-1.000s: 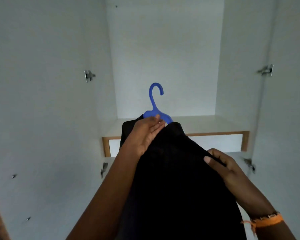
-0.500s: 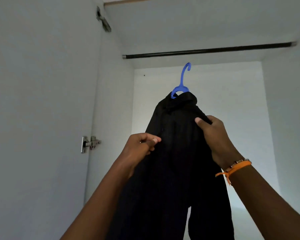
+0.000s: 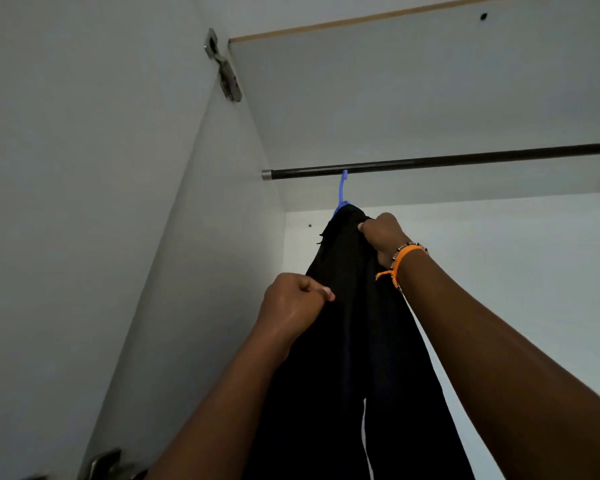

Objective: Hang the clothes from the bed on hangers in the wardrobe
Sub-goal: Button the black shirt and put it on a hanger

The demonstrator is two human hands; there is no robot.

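Note:
A black garment (image 3: pixel 354 341) hangs on a blue hanger (image 3: pixel 342 194) whose hook reaches the dark wardrobe rail (image 3: pixel 465 160) near its left end. My right hand (image 3: pixel 383 235), with an orange wristband, grips the garment near its top, just below the hanger. My left hand (image 3: pixel 291 303) pinches the garment's left edge lower down. Most of the hanger is hidden under the cloth.
The white wardrobe's left side wall (image 3: pixel 187 237) stands close beside the garment, with a metal hinge (image 3: pixel 224 76) high up. Its top panel (image 3: pixel 413 81) lies above the rail. The rail runs bare to the right. Another hinge (image 3: pixel 104 462) shows at the bottom left.
Both hands have raised the garment and hanger up and back, bringing the hook from below the rail up to it. My right hand has slid up toward the collar.

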